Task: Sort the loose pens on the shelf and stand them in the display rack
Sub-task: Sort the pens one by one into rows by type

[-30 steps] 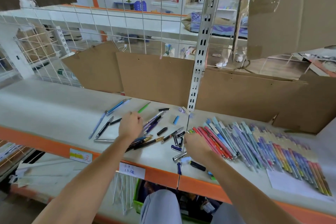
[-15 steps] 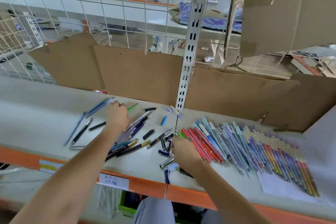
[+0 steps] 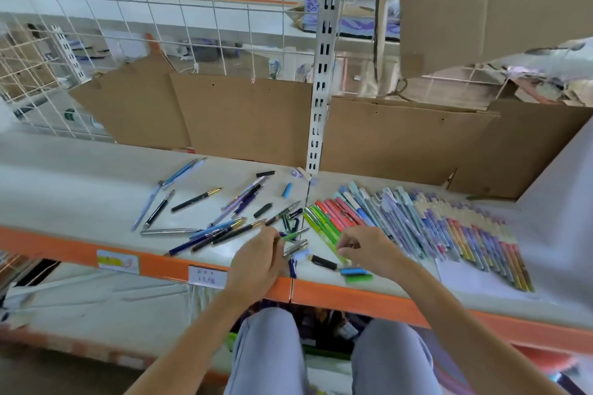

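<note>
Shelf (image 3: 80, 189) carries the sorted row of pens (image 3: 426, 228) fanned at right and the loose pens (image 3: 205, 231) scattered at centre-left; no display rack is seen. Left hand (image 3: 256, 263), fingers curled, is judged to pinch a green pen (image 3: 293, 236), while right hand (image 3: 365, 250) is pinched at the green end of the row; whether anything is held cannot be told. Pens are best matched by colour, laid parallel; the edge label (image 3: 207, 276) bears handwriting, unreadable.

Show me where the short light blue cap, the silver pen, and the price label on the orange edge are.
light blue cap (image 3: 287, 190), head view, middle of cap.
silver pen (image 3: 170, 231), head view, middle of barrel.
price label (image 3: 207, 277), head view, centre of the white card.
</note>
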